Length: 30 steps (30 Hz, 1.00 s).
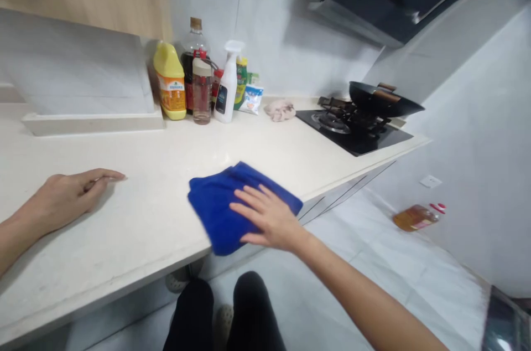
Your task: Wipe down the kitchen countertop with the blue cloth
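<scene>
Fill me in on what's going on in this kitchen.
A person stands at the pale counter with the right hand spread flat on a blue cloth, which lies partly over the front edge. The left hand rests on the counter, apart from the cloth. Along the wall stand several bottles, among them a white spray bottle. Further right, a dark wok sits on the hob.

The cloth (pixel 213 207) is coloured a solid deep blue. Beneath the cloth, the table (pixel 83 154) is finished in creamy white. Behind the cloth, a yellow jug (pixel 169 67) is banded with an orange-and-white label (pixel 172 93), and a white spray bottle (pixel 227 84) is marked with a black label (pixel 221 101). To the cloth's right, the stove (pixel 360 145) and wok (pixel 369 99) are coloured black.
</scene>
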Each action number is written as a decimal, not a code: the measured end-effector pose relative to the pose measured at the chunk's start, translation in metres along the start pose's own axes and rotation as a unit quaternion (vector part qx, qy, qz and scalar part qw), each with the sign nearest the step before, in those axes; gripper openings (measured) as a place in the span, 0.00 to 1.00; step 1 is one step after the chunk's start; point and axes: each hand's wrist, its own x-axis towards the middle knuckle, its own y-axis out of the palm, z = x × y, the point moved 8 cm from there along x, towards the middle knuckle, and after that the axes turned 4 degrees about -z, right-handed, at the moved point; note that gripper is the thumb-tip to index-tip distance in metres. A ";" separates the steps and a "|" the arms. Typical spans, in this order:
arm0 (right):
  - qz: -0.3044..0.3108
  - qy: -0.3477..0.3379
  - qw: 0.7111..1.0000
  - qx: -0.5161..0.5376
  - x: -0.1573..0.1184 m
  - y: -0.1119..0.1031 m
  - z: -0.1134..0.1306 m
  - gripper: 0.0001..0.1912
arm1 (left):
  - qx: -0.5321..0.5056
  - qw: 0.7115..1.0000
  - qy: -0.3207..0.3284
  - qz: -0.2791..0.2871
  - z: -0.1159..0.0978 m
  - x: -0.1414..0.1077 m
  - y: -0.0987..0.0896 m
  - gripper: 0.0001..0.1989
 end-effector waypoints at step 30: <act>-0.195 0.395 0.883 0.165 -0.007 0.163 0.095 0.53 | -0.070 0.968 0.240 0.022 -0.169 0.011 0.076 0.28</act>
